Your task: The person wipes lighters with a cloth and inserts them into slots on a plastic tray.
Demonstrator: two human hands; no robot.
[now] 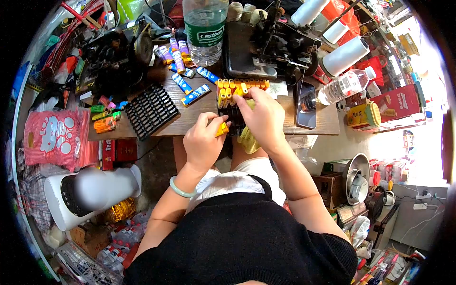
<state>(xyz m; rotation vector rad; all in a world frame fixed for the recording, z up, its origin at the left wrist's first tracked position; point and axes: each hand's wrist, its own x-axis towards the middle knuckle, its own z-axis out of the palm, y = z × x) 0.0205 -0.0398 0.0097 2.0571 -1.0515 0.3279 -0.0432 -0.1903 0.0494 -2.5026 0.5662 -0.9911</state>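
Yellow lighter (222, 129) sits pinched in left hand (202, 142); right hand (263, 116) touches another (243, 89).

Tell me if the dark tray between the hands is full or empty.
Partly filled: yellow lighters stand at the far side of the dark tray; its nearer part looks bare. The right hand hides some.

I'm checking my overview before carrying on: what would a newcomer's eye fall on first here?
Probably the rows of yellow lighter-like pieces near the middle of the wooden table, with the right hand at them and the left hand holding another yellow piece just nearer the body. After that, likely the big green-labelled bottle towards the table's far side and the bright pink bag off to the left.
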